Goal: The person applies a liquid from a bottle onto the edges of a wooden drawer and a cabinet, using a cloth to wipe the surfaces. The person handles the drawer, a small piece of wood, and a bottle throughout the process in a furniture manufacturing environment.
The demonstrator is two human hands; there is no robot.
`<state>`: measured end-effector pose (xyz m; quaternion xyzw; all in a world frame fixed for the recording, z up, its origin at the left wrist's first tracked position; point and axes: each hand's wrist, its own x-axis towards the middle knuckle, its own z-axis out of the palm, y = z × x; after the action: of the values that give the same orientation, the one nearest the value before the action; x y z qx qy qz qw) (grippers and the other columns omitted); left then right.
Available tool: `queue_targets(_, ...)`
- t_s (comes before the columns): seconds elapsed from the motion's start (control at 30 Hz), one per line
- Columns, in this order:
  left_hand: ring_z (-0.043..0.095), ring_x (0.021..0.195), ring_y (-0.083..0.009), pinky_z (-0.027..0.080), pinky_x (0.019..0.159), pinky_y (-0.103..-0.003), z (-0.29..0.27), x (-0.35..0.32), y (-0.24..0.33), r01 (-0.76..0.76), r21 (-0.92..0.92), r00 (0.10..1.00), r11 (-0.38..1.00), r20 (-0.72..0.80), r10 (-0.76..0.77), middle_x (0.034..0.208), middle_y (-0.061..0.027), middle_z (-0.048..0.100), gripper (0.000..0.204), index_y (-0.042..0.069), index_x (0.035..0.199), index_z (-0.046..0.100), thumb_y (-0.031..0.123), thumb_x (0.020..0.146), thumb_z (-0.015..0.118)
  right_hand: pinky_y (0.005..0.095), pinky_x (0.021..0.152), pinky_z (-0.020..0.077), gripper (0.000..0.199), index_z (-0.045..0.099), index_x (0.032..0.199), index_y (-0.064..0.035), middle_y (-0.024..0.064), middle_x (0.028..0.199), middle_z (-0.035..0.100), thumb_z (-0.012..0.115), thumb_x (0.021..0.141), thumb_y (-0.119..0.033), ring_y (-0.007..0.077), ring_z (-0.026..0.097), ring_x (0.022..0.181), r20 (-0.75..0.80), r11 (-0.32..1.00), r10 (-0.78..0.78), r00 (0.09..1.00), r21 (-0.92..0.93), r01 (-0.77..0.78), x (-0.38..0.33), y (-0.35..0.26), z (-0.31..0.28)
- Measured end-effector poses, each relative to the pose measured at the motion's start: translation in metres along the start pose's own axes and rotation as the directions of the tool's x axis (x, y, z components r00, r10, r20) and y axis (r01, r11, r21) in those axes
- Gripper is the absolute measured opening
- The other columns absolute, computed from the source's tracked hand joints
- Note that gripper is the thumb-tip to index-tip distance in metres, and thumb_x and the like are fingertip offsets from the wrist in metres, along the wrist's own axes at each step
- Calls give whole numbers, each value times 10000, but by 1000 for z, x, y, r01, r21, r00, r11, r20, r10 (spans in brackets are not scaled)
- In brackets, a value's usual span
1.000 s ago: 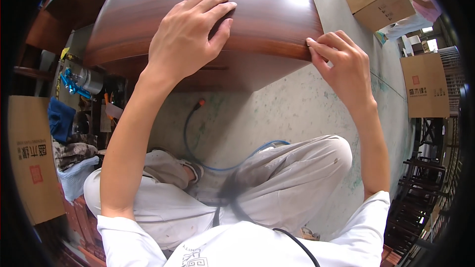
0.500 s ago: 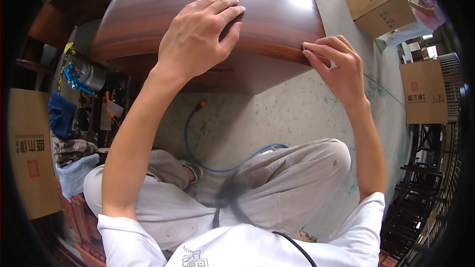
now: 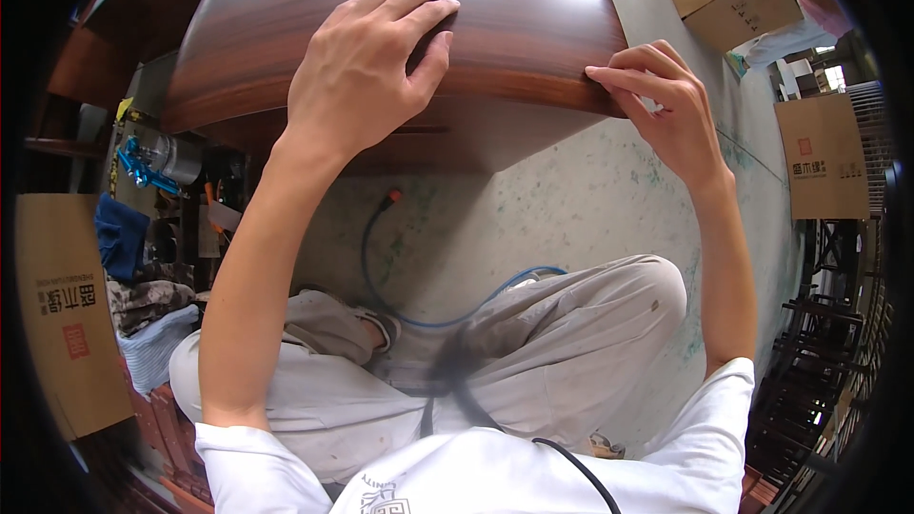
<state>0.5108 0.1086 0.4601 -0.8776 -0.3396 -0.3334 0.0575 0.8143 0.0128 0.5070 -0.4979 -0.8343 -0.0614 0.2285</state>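
Observation:
A dark reddish-brown glossy wooden panel [image 3: 533, 48], the top of a piece of furniture, stands before me. My left hand [image 3: 367, 62] rests on its upper face near the front edge, fingers stretched forward and thumb apart. A dark patch shows under that palm; shadow or object, I cannot tell. At the right front corner, my right hand [image 3: 666, 95] has thumb and forefinger pinched together against the edge, the other fingers curled. Whatever sits between those fingertips, if anything, is too small to make out.
A blue hose [image 3: 419, 324] with an orange end curves over the concrete floor [image 3: 571, 190] by my crossed legs. Left are a blue spray gun [image 3: 143, 167], folded cloths [image 3: 157, 343] and a cardboard sheet [image 3: 67, 314]. Cardboard boxes [image 3: 728, 0] and another person [image 3: 819, 9] are at right.
My right hand has shifted slightly up and right in the view, still at the panel's corner. The left hand sits a little farther left. The whole view has shifted slightly too.

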Motion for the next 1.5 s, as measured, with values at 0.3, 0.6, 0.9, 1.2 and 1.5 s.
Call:
queue_targets(0.3,620,1219,-250,500,1048,-396,-1,-1,0,-5,-6,1000,1000,-8,5,1325,-30,661,314,141,1264,688,232,987,571,324,774,567,255,804,1033,-136,2,945,708,760,818,-5,198,637,890,79,998,-62,995,-23,64,5,3,-6)
queue_targets(0.6,559,1327,-240,412,1151,-447,-9,1,4,-265,-56,952,963,142,270,1422,-42,615,403,154,1369,638,278,987,611,301,697,591,310,786,1093,-139,13,988,708,836,787,-109,183,656,888,-113,996,-63,992,56,70,-19,0,8)
queue_targets(0.9,547,1308,-230,390,1164,-454,40,29,82,-314,-167,942,934,63,328,1387,-25,622,436,168,1368,617,308,959,673,318,695,574,327,769,1052,-131,10,941,682,826,751,-16,189,653,842,-291,994,-107,951,-60,93,-50,3,19)
queue_targets(1.2,725,1012,-208,602,909,-331,14,35,93,150,-843,988,516,104,-119,1124,-121,739,226,35,1124,748,154,932,747,223,634,494,158,764,1023,-53,38,962,727,731,894,32,102,651,792,-307,817,363,880,559,-143,-17,-32,10)
queue_targets(1.5,733,918,-153,603,857,-287,-91,-6,41,301,-857,950,419,232,-208,989,-103,762,167,-30,1093,739,79,975,691,206,786,558,116,728,1055,29,54,967,740,707,941,21,92,689,867,-134,514,374,918,854,-85,44,-124,20)
